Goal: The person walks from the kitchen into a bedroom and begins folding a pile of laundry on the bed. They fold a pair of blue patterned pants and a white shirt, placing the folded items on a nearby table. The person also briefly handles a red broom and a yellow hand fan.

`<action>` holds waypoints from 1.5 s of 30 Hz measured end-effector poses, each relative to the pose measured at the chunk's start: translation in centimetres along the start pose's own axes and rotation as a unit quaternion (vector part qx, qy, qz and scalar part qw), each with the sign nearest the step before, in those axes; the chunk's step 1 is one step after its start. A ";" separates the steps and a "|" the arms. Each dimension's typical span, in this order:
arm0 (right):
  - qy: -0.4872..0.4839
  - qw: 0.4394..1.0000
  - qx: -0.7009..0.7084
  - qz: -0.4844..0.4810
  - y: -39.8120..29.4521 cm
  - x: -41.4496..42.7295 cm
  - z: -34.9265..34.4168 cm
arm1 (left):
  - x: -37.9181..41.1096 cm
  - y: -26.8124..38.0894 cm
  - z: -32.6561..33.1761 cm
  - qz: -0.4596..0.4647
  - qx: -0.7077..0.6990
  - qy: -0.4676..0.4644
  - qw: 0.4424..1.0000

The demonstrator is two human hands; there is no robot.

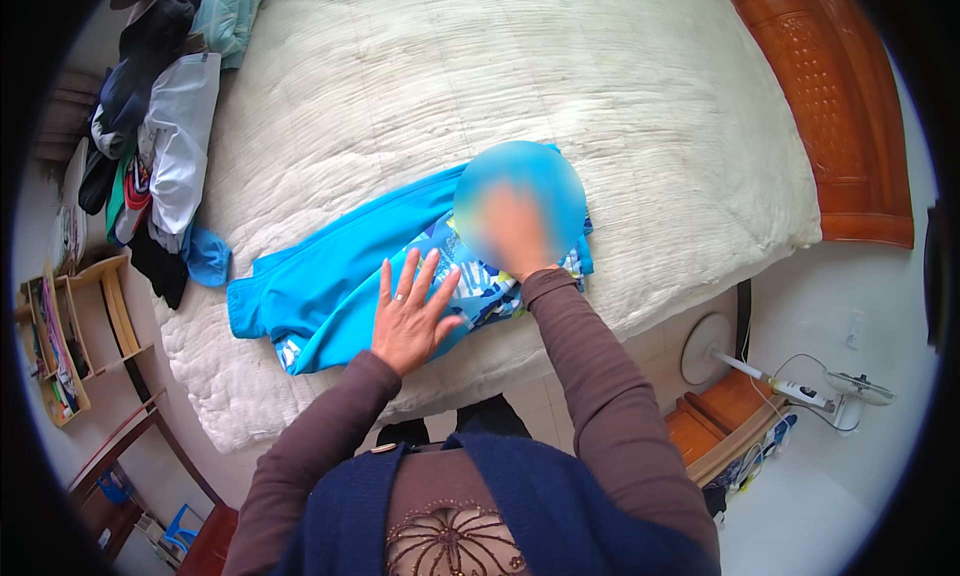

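Note:
A bright blue garment (341, 246) with a patterned section in blue, white and yellow-green lies partly folded near the front edge of the bed. My left hand (411, 317) rests flat on its plain blue fabric, fingers spread, a ring on one finger. Farther right, my right hand (514, 227) reaches over the patterned part. A round blur covers most of that hand and the cloth around it, so its fingers and any grip are hidden. At the left end the garment narrows to a band with small fasteners.
A cream quilted pad (525, 65) covers the bed. Piled clothes (176, 140) line its left side, and a carved wooden headboard (825, 103) stands at the right. Beyond the front right corner is a white standing fan (802, 392) with cables. Wooden shelving (82, 328) is at the left.

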State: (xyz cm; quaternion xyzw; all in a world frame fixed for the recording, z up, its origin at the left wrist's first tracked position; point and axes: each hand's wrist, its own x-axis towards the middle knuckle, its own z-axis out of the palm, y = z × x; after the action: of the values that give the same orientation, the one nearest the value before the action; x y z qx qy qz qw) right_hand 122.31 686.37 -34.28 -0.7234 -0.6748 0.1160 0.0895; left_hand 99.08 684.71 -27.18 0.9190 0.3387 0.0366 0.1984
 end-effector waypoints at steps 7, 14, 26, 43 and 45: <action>-0.014 0.999 0.025 0.013 1.5 0.2 1.9 | 3.0 -3.4 4.8 -0.007 0.035 -0.074 0.997; -0.031 0.999 0.027 -0.004 1.6 0.7 1.3 | 3.4 -1.9 3.5 -0.034 0.036 -0.064 0.997; 0.186 0.982 0.015 0.027 3.2 -1.1 -1.0 | 5.8 0.8 3.1 -0.042 0.021 -0.006 0.999; -0.029 0.568 0.694 0.442 16.2 -6.7 1.3 | 9.1 1.8 7.0 -0.046 -0.103 -0.039 0.993; -0.076 0.563 0.708 0.420 14.6 -6.2 1.1 | 9.2 1.8 7.0 -0.060 -0.129 -0.039 0.989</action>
State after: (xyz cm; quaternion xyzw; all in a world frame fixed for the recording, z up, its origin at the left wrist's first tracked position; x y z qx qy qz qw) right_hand 135.52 679.08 -39.21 -0.6186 -0.0009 0.6354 0.4622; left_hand 108.65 686.90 -33.54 0.8645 0.3773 0.0320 0.3307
